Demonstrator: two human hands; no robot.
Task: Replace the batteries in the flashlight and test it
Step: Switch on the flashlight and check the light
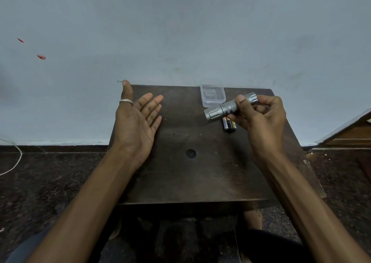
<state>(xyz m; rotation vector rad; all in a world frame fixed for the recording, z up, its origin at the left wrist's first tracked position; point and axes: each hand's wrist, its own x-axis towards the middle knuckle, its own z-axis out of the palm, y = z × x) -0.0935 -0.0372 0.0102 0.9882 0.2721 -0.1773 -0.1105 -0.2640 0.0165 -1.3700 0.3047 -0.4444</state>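
- The right hand (259,116) grips a silver flashlight (230,107) above the far right part of a dark wooden table (190,172); the thumb presses on top of the knurled barrel and the fingers curl beneath it.
- The flashlight lies roughly level, its wider head end pointing left and slightly near, its tail end pointing right and far.
- The left hand (138,122) is open and holds nothing, palm turned toward the flashlight, fingers extended, thumb raised; a silver ring (126,101) sits on the thumb.
- The left hand is well apart from the flashlight, to its left, over the far left part of the table.
- A cluster of small batteries (228,124) rests on the table just below the flashlight, beside the right hand's fingers.
- A clear plastic container (212,95) stands at the far edge of the table, just behind the flashlight's head end.
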